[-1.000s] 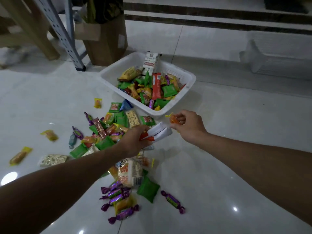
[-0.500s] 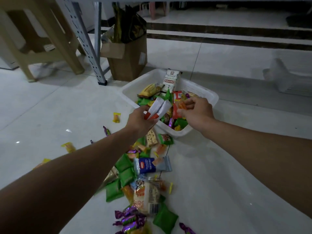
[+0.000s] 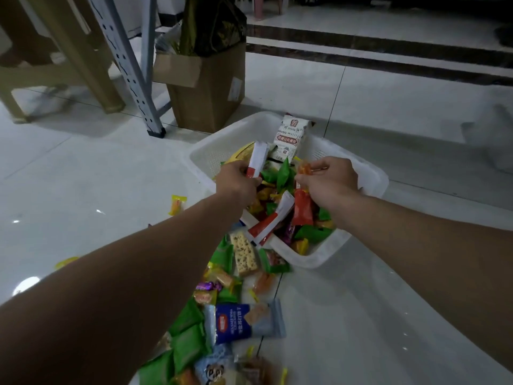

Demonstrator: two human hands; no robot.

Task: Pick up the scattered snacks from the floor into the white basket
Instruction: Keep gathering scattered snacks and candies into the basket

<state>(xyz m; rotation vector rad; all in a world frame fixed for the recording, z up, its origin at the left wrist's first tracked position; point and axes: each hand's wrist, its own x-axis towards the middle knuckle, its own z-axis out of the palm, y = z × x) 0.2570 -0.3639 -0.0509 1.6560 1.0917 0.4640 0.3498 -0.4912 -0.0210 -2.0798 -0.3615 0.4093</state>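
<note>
Mid-frame over the white basket, left hand grips a sachet, right hand pinches orange candy; best released well inside the rim.

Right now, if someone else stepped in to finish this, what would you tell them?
Left hand grips a white-red stick over the basket.
Right hand pinches an orange candy over it.
Done: many snacks in the basket; a second stick at its near edge.
Left: drop both, then gather the rest from the floor: blue packet, green packets, yellow candy.
</note>
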